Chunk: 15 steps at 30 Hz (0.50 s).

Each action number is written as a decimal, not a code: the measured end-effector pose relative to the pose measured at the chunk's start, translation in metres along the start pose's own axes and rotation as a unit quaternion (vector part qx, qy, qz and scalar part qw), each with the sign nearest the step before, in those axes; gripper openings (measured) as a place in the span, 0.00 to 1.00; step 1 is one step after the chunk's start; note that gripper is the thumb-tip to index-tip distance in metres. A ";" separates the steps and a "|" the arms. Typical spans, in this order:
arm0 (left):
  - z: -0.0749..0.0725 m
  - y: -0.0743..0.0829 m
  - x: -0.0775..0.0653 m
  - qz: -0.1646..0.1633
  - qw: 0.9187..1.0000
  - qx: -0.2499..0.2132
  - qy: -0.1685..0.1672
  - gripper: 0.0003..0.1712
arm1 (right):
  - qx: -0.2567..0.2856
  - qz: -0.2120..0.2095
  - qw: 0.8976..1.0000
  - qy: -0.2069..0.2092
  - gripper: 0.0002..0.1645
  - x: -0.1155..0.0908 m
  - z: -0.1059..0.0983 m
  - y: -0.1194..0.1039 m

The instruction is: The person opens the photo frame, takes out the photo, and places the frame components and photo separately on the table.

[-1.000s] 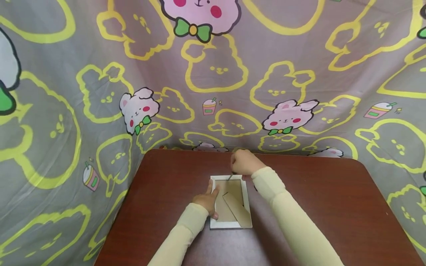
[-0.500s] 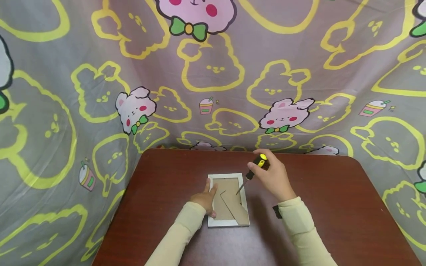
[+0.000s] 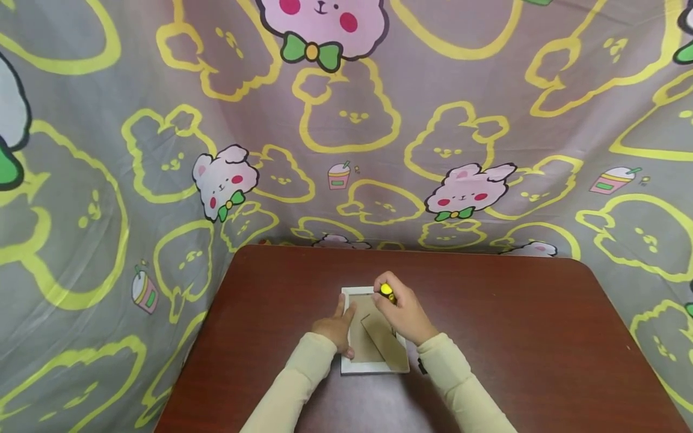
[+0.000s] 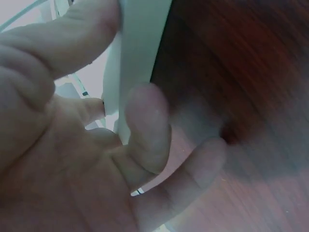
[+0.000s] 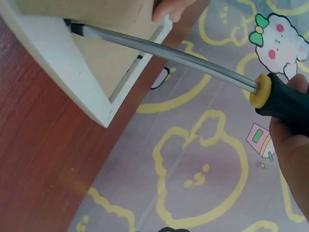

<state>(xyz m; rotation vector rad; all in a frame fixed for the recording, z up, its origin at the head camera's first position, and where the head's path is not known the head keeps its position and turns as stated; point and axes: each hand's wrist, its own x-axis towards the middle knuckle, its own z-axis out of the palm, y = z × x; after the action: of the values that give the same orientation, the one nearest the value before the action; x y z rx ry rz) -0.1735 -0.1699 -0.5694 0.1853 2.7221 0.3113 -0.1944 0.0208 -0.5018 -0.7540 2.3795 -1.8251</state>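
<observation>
A white picture frame (image 3: 365, 368) lies back up on the table, its tan backing board (image 3: 360, 346) and slanted easel leg (image 3: 387, 346) showing. My left hand (image 3: 334, 331) holds the frame's left border; in the left wrist view one bent finger (image 4: 147, 125) touches the side edge. The right hand (image 3: 406, 310) grips the dark, yellow-marked handle of a screwdriver (image 5: 169, 53) above the top right corner. In the right wrist view its flat tip meets the inner edge of the white border, beside the board. The exact contact there is dark.
The brown wooden table (image 3: 520, 337) stretches out on both sides of the picture frame. Behind and to the left hangs a grey curtain (image 3: 373, 210) with yellow bear outlines and rabbits, close to the table's far edge.
The right hand first lifts away from the frame's top edge to the right, showing the screwdriver, then returns over the top right corner. My left hand keeps its place on the frame.
</observation>
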 end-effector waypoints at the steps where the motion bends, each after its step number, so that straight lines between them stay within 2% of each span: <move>1: 0.000 0.000 0.000 0.001 1.000 -0.001 0.003 0.70 | 0.015 -0.003 1.000 -0.001 0.09 0.000 0.000 0.000; 6: 0.001 -0.002 0.001 0.001 1.000 -0.002 0.011 0.70 | 0.102 -0.015 0.995 0.004 0.11 -0.001 -0.002 0.003; 8: 0.002 -0.002 0.001 0.001 1.000 -0.002 0.010 0.70 | 0.117 -0.021 0.993 0.003 0.10 -0.001 -0.001 0.005; 10: 0.003 -0.003 0.002 0.002 1.000 0.000 0.009 0.71 | 0.107 -0.027 0.994 -0.002 0.08 -0.002 0.001 0.006; 15: 0.003 -0.005 0.003 -0.002 1.000 -0.007 0.002 0.71 | 0.034 -0.042 0.998 -0.045 0.06 0.000 0.018 0.003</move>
<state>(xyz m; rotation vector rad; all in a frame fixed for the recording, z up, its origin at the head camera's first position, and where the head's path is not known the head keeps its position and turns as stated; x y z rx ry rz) -0.1751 -0.1739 -0.5748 0.1751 2.7228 0.3297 -0.1897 0.0055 -0.5102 -0.9207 2.2509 -1.8511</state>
